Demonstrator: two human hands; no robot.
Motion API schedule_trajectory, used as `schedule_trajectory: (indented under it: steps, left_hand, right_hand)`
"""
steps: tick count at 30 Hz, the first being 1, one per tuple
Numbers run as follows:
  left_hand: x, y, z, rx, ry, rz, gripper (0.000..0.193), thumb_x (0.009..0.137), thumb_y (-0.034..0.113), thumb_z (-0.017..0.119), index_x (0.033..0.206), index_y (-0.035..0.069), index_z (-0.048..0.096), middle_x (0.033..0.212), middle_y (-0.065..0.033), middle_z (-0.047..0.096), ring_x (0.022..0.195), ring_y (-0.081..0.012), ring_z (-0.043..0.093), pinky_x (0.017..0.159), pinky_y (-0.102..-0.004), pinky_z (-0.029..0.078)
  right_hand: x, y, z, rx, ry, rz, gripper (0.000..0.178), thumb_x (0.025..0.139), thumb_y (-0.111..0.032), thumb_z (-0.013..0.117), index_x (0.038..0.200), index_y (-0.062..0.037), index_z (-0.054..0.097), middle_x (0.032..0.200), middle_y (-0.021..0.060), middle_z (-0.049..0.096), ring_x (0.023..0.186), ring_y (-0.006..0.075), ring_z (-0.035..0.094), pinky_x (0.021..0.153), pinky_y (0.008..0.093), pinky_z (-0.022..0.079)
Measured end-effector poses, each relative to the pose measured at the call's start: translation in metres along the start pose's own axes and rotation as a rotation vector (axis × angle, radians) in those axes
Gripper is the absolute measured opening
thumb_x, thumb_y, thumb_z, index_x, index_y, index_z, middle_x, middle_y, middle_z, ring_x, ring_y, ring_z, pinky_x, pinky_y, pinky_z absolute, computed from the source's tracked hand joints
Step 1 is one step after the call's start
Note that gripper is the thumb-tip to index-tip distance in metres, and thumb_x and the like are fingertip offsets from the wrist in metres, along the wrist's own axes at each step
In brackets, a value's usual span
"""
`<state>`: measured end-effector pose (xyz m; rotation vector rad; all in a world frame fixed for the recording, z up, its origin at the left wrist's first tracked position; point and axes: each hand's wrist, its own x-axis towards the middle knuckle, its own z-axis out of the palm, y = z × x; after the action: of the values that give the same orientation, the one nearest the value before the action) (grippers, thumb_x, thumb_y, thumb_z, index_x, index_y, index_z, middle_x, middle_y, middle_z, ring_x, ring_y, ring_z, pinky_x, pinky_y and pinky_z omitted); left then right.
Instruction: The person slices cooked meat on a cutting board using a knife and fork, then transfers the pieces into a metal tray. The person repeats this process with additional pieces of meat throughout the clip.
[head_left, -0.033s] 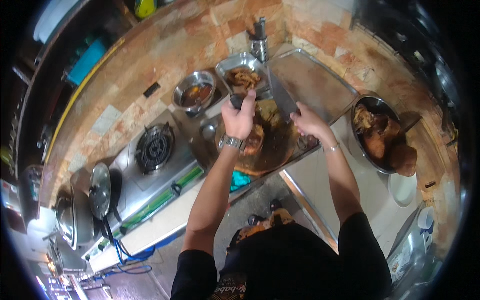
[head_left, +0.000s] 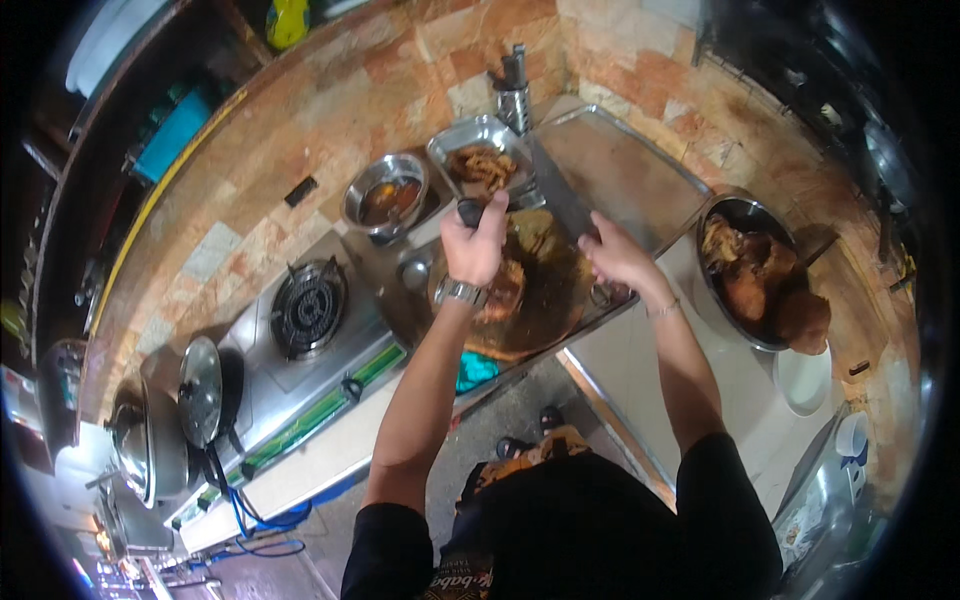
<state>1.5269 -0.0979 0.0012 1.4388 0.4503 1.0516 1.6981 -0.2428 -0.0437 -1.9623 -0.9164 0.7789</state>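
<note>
Hands and blade: since the earlier frame our view has tipped slightly; otherwise our left grip, right grip and the broad grey steel blade have barely moved.
Right grip: closed around the blade's near end, so it points toward the counter's far corner, probably keeping its tip off our body.
Left grip: closed on a slim black handle; we cannot tell what it carries beyond.
Chopping board: this brown, round-edged board lies by the counter's near edge, likely for short reach; glossy reddish-brown meat rests on it, partly behind our left wrist.
Far edge: a shiny rectangular metal tray keeps browned strips beyond the board, beside a round steel bowl of brown liquid.
Right edge: a deep dark round pan holds large browned meat chunks; one overhangs its rim near a white round dish.
In the way: our left forearm covers the board's left side.
</note>
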Motion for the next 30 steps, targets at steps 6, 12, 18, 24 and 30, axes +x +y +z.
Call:
schedule_trajectory:
  steps: [6,12,18,24,30]
  left_hand:
    - [0.028,0.011,-0.002,-0.114,-0.246,-0.292,0.031,0.091,0.009,0.059,0.063,0.007,0.046,0.047,-0.0034,0.043,0.038,-0.0134,0.038,0.040,-0.0306,0.030]
    - [0.047,0.018,-0.028,-0.320,-0.551,-0.288,0.031,0.090,0.008,0.060,0.064,0.008,0.042,0.049,-0.0024,0.041,0.039,-0.0119,0.037,0.039,-0.0292,0.029]
    - [0.036,0.031,-0.051,-0.263,-0.467,-0.277,0.024,0.085,0.012,0.059,0.068,0.007,0.044,0.049,-0.0042,0.042,0.040,-0.0135,0.040,0.040,-0.0295,0.031]
    - [0.007,0.030,-0.057,-0.253,-0.264,-0.020,0.020,0.080,0.015,0.063,0.069,0.003,0.050,0.054,-0.0058,0.048,0.043,-0.0133,0.042,0.042,-0.0292,0.033]
    - [-0.012,0.006,-0.040,-0.076,-0.102,0.039,0.020,0.077,0.012,0.064,0.068,0.002,0.049,0.057,-0.0063,0.051,0.044,-0.0128,0.042,0.040,-0.0297,0.030]
  right_hand:
    - [-0.056,0.011,-0.007,0.162,-0.011,-0.025,0.024,0.099,-0.010,0.052,0.120,0.0018,0.047,0.077,0.0050,0.054,0.053,0.0129,0.053,0.044,0.0293,0.044]
    - [-0.074,0.024,-0.006,0.000,-0.024,-0.198,0.023,0.089,-0.006,0.059,0.110,0.0009,0.052,0.091,0.0206,0.068,0.087,0.0413,0.066,0.074,0.0458,0.049]
    - [-0.073,0.008,0.014,-0.389,0.021,-0.406,0.027,0.092,-0.009,0.055,0.117,0.0021,0.050,0.093,0.0233,0.065,0.085,0.0440,0.064,0.073,0.0489,0.052]
    - [-0.088,0.008,0.007,-0.641,-0.282,-0.284,0.044,0.085,-0.003,0.053,0.127,0.0081,0.045,0.095,0.0315,0.062,0.082,0.0468,0.066,0.070,0.0497,0.055]
    - [-0.104,0.027,0.011,-0.448,-0.195,-0.345,0.051,0.087,-0.008,0.055,0.133,0.0091,0.040,0.096,0.0314,0.061,0.079,0.0460,0.064,0.068,0.0497,0.054]
